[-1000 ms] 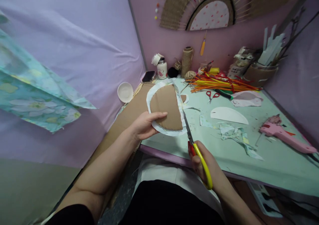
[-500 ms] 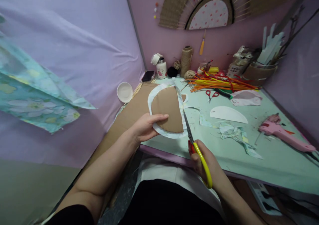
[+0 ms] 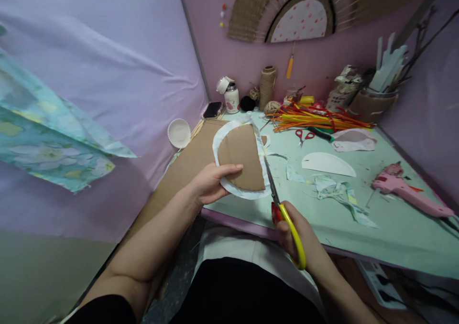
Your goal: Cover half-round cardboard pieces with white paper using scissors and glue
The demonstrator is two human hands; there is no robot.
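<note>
A half-round piece of brown cardboard (image 3: 241,149) has a rim of pale floral fabric (image 3: 220,140) showing all around it. My left hand (image 3: 215,183) pinches its lower left edge, thumb on top of the cardboard and fingers underneath. Yellow-handled scissors (image 3: 292,228) are in my right hand (image 3: 296,231), which is closed round the handles. Their blades point up and away, along the fabric at the straight right edge of the piece. Whether the blades are parted is hard to make out.
Fabric scraps (image 3: 339,195), a white half-round piece (image 3: 328,164), small red scissors (image 3: 304,135) and a pink glue gun (image 3: 409,192) lie to the right. Orange and yellow strips (image 3: 315,118) are behind. A phone (image 3: 213,110) and a bottle (image 3: 232,98) stand at the back left.
The scissors and the held piece have barely shifted. Both hands keep the same grip; the whole view has moved very slightly.
</note>
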